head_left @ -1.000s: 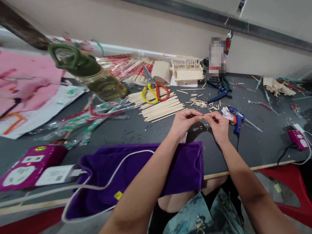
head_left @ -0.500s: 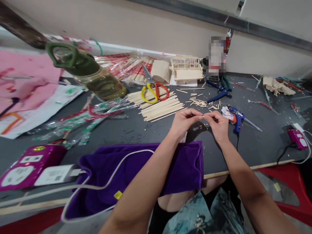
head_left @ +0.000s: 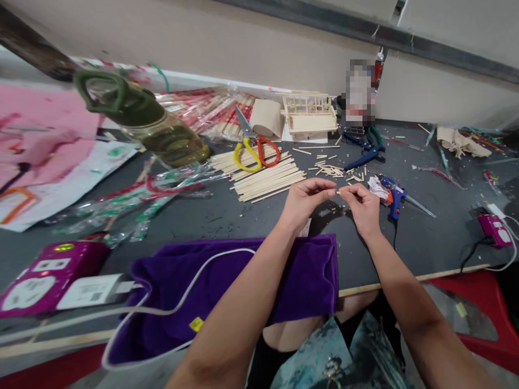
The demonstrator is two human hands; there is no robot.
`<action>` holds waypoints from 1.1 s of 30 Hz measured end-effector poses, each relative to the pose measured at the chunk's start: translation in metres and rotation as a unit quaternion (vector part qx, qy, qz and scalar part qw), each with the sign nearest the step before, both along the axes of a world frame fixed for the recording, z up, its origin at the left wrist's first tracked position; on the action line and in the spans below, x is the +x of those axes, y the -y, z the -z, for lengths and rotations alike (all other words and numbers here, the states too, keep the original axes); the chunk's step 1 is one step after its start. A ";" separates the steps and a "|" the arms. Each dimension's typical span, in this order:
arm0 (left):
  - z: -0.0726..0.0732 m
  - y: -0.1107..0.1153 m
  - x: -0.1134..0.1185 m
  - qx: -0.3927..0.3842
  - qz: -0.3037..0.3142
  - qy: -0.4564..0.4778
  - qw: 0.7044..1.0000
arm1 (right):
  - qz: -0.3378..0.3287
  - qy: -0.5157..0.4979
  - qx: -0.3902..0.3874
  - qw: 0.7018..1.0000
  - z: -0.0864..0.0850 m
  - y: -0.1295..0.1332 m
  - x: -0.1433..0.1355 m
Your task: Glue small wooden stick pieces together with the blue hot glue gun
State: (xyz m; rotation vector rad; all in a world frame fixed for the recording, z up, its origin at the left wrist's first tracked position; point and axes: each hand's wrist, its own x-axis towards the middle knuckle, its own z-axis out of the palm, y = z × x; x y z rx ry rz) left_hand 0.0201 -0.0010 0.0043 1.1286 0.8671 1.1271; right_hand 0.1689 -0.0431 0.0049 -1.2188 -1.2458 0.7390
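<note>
Hands unmoved: left hand [head_left: 302, 202], right hand [head_left: 362, 205] pinch stick piece [head_left: 338, 191]; glue gun [head_left: 392, 195] beside.

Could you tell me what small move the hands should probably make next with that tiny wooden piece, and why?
Probably lower it toward the blue glue gun. The left hand and right hand pinch a tiny wooden piece between their fingertips above the table, and the glue gun lies just to the right, beside the cut stick bits.
</note>
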 end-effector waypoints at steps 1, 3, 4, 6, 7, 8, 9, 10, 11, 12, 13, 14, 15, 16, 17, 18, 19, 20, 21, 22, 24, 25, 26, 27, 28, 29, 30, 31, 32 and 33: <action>0.000 0.000 -0.001 0.008 -0.001 -0.011 1.000 | 0.002 -0.001 -0.001 1.000 0.001 0.000 0.000; -0.002 0.000 -0.002 0.029 0.002 -0.039 0.999 | 0.007 0.003 -0.004 1.000 0.002 -0.001 0.001; -0.002 0.000 -0.002 0.041 0.006 -0.052 0.998 | 0.009 0.004 -0.006 1.000 0.003 -0.001 0.001; -0.003 0.000 -0.003 0.071 0.012 -0.075 0.995 | 0.008 0.005 -0.004 1.000 0.004 -0.002 0.001; -0.004 0.000 -0.003 0.088 0.013 -0.085 0.992 | 0.007 0.005 -0.002 1.000 0.004 -0.002 0.001; -0.004 0.000 -0.004 0.106 0.013 -0.096 0.990 | 0.006 0.006 0.000 1.000 0.004 -0.002 0.002; -0.005 0.000 -0.004 0.123 0.012 -0.106 0.987 | 0.005 0.009 0.001 1.000 0.003 -0.002 0.002; -0.005 0.000 -0.004 0.138 0.011 -0.117 0.983 | 0.006 0.013 0.001 1.000 0.003 -0.002 0.002; -0.005 0.000 -0.004 0.153 0.011 -0.128 0.980 | 0.007 0.020 -0.002 1.000 0.003 -0.001 0.002; -0.005 0.000 -0.004 0.167 0.010 -0.139 0.976 | 0.008 0.026 -0.004 1.000 0.003 -0.001 0.002; -0.006 0.000 -0.004 0.180 0.009 -0.149 0.972 | 0.010 0.031 -0.007 0.999 0.003 -0.001 0.002; -0.006 0.000 -0.004 0.191 0.006 -0.158 0.969 | 0.010 0.035 -0.008 0.999 0.003 -0.001 0.002; -0.006 0.000 -0.004 0.202 0.004 -0.166 0.965 | 0.010 0.038 -0.008 0.999 0.003 -0.001 0.002; -0.006 0.000 -0.004 0.210 0.002 -0.172 0.962 | 0.008 0.039 -0.007 0.999 0.003 -0.001 0.002; -0.005 0.000 -0.004 0.216 0.000 -0.177 0.960 | 0.006 0.041 -0.005 0.999 0.003 -0.002 0.002; -0.005 0.000 -0.004 0.220 -0.001 -0.181 0.958 | 0.003 0.043 -0.004 0.999 0.003 -0.002 0.003; -0.005 0.000 -0.004 0.222 -0.001 -0.185 0.957 | 0.001 0.044 -0.003 0.999 0.003 -0.002 0.003; -0.005 0.000 -0.003 0.223 -0.002 -0.187 0.957 | -0.002 0.046 -0.002 0.999 0.004 -0.002 0.003; -0.004 0.000 -0.003 0.224 -0.002 -0.187 0.956 | -0.003 0.047 -0.002 0.999 0.004 -0.002 0.004; -0.004 0.000 -0.003 0.224 -0.003 -0.187 0.957 | -0.004 0.048 -0.001 0.999 0.004 -0.002 0.004; -0.004 -0.001 -0.003 0.223 -0.004 -0.184 0.957 | -0.003 0.050 0.002 0.999 0.005 -0.002 0.005; -0.003 -0.001 -0.004 0.222 -0.004 -0.182 0.958 | -0.002 0.050 0.002 0.999 0.005 -0.002 0.005; -0.003 -0.001 -0.003 0.222 -0.003 -0.180 0.958 | -0.001 0.052 0.002 0.999 0.005 -0.002 0.006; -0.003 -0.001 -0.003 0.222 -0.001 -0.179 0.959 | -0.001 0.053 0.001 0.999 0.005 -0.002 0.006; -0.003 -0.001 -0.003 0.222 0.000 -0.178 0.959 | 0.000 0.055 0.001 0.998 0.005 -0.002 0.007; -0.003 -0.001 -0.003 0.222 0.000 -0.177 0.959 | 0.000 0.057 0.000 0.998 0.005 -0.002 0.007; -0.003 -0.001 -0.003 0.223 0.001 -0.177 0.958 | 0.000 0.061 -0.002 0.998 0.005 -0.001 0.007; -0.003 -0.001 -0.003 0.225 0.001 -0.177 0.958 | 0.002 0.063 -0.004 0.998 0.004 -0.001 0.007; -0.003 0.000 -0.003 0.226 0.002 -0.178 0.958 | 0.003 0.065 -0.006 0.998 0.004 -0.001 0.007; -0.003 0.000 -0.003 0.227 0.001 -0.178 0.957 | 0.003 0.065 -0.007 0.998 0.004 -0.001 0.007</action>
